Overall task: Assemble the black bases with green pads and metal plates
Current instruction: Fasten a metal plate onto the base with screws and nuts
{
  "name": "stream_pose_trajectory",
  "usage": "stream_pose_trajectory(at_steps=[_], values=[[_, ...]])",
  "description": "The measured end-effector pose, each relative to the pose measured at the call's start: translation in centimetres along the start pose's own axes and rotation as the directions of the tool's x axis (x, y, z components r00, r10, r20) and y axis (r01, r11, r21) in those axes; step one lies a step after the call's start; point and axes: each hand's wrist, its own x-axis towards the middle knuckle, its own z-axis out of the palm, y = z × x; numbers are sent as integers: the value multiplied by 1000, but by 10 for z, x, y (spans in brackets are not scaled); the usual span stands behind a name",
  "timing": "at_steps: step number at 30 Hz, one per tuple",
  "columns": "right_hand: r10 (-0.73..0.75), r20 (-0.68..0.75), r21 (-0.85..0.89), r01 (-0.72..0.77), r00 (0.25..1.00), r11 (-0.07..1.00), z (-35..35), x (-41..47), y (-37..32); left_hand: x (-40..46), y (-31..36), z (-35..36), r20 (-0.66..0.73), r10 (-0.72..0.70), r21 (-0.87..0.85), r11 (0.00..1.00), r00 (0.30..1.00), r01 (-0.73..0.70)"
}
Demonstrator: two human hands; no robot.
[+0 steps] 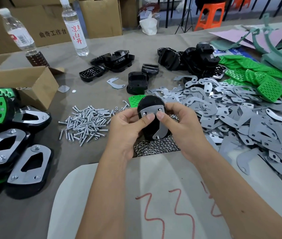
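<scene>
Holding: both hands meet above the table's near edge, gripping one black base (149,107) with a metal plate (155,116) laid on its upturned face.
Left hand (128,128): fingers curled round the base's left side, thumb pressed flat on the plate's left corner.
Right hand (180,123): fingers wrapped behind the right side, thumb tip on the plate beside the left thumb.
Plate: two screw ends show through its upper holes; its lower tab hangs down past the base.
Hidden: the base's underside and most fingers are behind it, so whether a green pad is already fitted cannot be told.
Beneath the hands: a heap of small nuts (155,147), partly covered by the wrists.
Left of hands: a pile of screws (85,121); further left, finished assemblies (7,147), cut off by the frame edge.
Right: a wide spread of loose metal plates (240,118), with green pads (261,78) beyond.
Middle distance: loose black bases (188,57) in two clusters.
Far: two water bottles (74,26) and cardboard boxes (100,16).
</scene>
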Motion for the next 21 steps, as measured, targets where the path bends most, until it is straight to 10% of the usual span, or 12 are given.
stream_pose_trajectory(at_steps=[13,18,21], values=[[49,-41,80,-46,998,996,-11,3,-8,7,-8,20,-88,115,135,986,989,-102],[-6,-95,-304,-23,995,953,-54,2,-21,14,-22,42,-121,125,189,977,985,-101],[9,0,-746,-6,1000,666,-91,-3,-36,15,-28,49,-145,115,216,973,983,-83]])
